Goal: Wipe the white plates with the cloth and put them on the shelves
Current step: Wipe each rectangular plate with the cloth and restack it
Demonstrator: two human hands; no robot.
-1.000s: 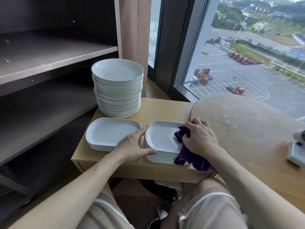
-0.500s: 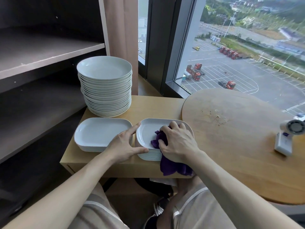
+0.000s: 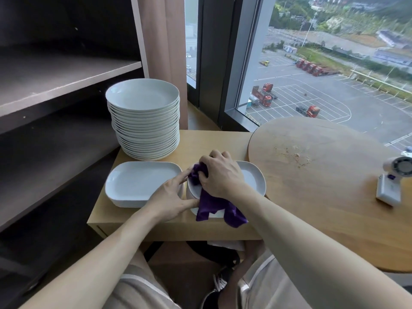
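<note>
A stack of white rectangular plates (image 3: pixel 254 179) sits near the front edge of a low wooden table (image 3: pixel 214 141). My right hand (image 3: pixel 219 173) grips a purple cloth (image 3: pixel 211 206) and presses it on the top plate's left part; the cloth hangs over the front rim. My left hand (image 3: pixel 172 198) holds the stack's left edge, thumb along the front and index finger at the rim. Another white rectangular plate (image 3: pixel 138 182) lies to the left. Behind it stands a tall stack of round white plates (image 3: pixel 143 117). Dark shelves (image 3: pixel 55 74) are at the left.
A round wooden tabletop (image 3: pixel 323 175) is at the right, with a small white handheld device (image 3: pixel 392 181) on it. A curtain (image 3: pixel 160 52) and large window (image 3: pixel 323 63) stand behind. My knees and a shoe show below the table.
My right hand has slid the purple cloth from the right side of the top plate across to its left side. My left hand has stayed on the stack's left edge.
</note>
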